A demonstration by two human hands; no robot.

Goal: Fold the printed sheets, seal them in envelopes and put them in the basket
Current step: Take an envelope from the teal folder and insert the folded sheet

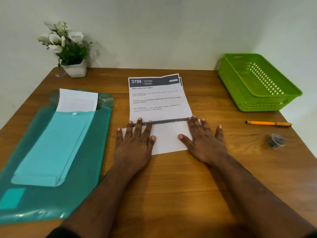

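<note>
Both hands press flat on a printed sheet at the middle of a wooden table, its near part folded up over the text. The left hand and right hand lie open, fingers spread along the fold. A teal folder holding envelopes lies to the left, a green basket at the far right (an orange pen and tape roll nearer), potted flowers at the far left.

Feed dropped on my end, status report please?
Both hands flat, left hand and right hand pressing the folded flap of the printed sheet. Basket empty, far right. Nothing in the way.
</note>
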